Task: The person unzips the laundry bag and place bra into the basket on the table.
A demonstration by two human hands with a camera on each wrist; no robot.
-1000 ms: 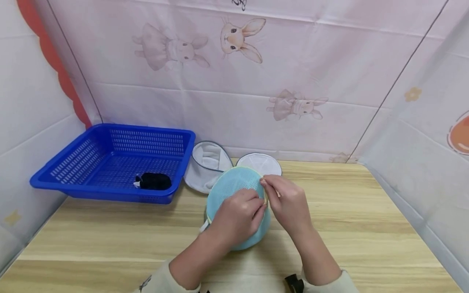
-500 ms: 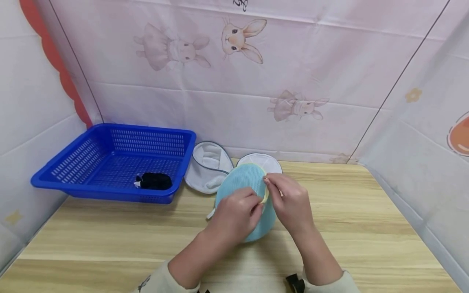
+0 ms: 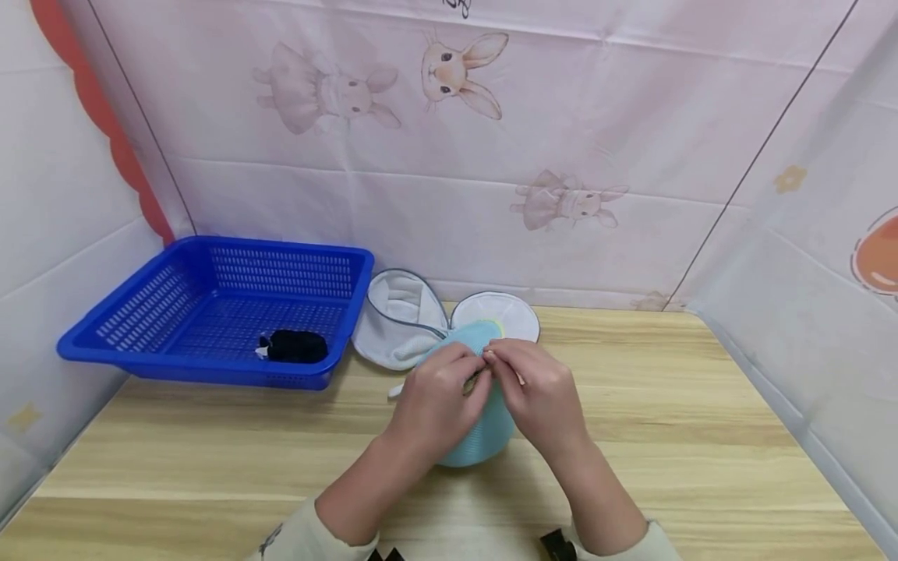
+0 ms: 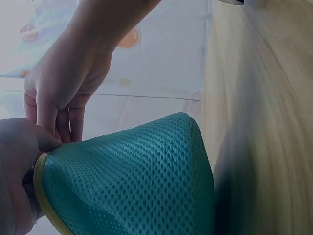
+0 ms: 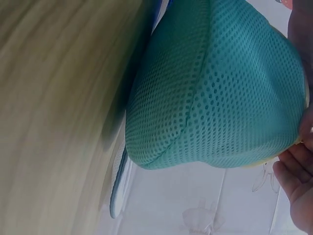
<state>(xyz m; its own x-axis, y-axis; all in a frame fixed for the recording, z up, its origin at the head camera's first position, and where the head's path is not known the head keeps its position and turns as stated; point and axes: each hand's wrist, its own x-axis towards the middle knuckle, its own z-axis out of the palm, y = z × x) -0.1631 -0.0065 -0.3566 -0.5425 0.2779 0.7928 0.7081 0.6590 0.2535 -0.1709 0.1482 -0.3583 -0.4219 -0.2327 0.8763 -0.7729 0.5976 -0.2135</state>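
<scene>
A light-blue mesh laundry bag [image 3: 484, 444] with yellow trim stands up between my hands, over the table. My left hand [image 3: 435, 397] pinches its trimmed upper edge, thumb against fingers. Right beside it, my right hand [image 3: 543, 386] pinches the same edge, the fingertips of both hands nearly meeting. In the left wrist view the bag's mesh [image 4: 146, 171] bulges below the yellow rim [image 4: 40, 188]. From the right wrist the rounded bottom of the mesh bag [image 5: 210, 98] shows close over the wood. My fingers hide most of the pinched part of the edge.
Behind the blue bag lies a white mesh laundry bag [image 3: 382, 335] with dark piping, its round white lid [image 3: 522, 313] folded out to the right. A blue plastic basket [image 3: 140, 366] stands at the left, holding a small black bundle [image 3: 298, 347]. A printed cloth wall [image 3: 631, 257] borders the wooden table.
Both hands have come closer together, the right one moving left along the yellow edge. The bag's top face has tilted and narrowed, now mostly covered by the hands.
</scene>
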